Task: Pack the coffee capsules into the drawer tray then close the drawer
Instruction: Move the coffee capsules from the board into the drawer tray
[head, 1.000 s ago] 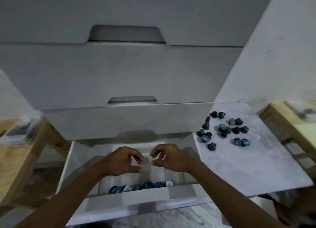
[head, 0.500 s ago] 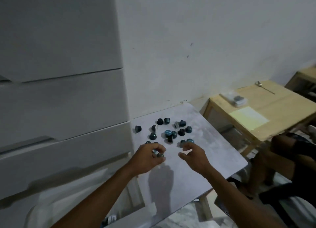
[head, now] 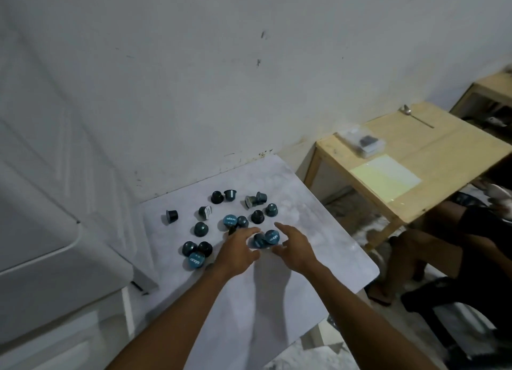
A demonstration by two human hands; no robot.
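While both hands reach over the grey marbled tabletop [head: 327, 225], the coffee capsules [head: 201, 229] lie scattered on its far half, dark and teal, some upright, some tipped on their sides. The left hand [head: 238, 252] has loosely curved fingers with the thumb apart; its palm is hidden, so I cannot tell whether it holds anything. The right hand [head: 295, 249] is spread, index finger straight, thumb wide, holding nothing. Between the two hands sits a pair of teal capsules [head: 271, 237], touching each other. A white drawer cabinet [head: 55, 231] stands blurred at left. To the right, a wooden table [head: 443, 153] carries a spoon [head: 412, 114], a plastic packet [head: 360, 142] and a yellow sheet [head: 385, 177].
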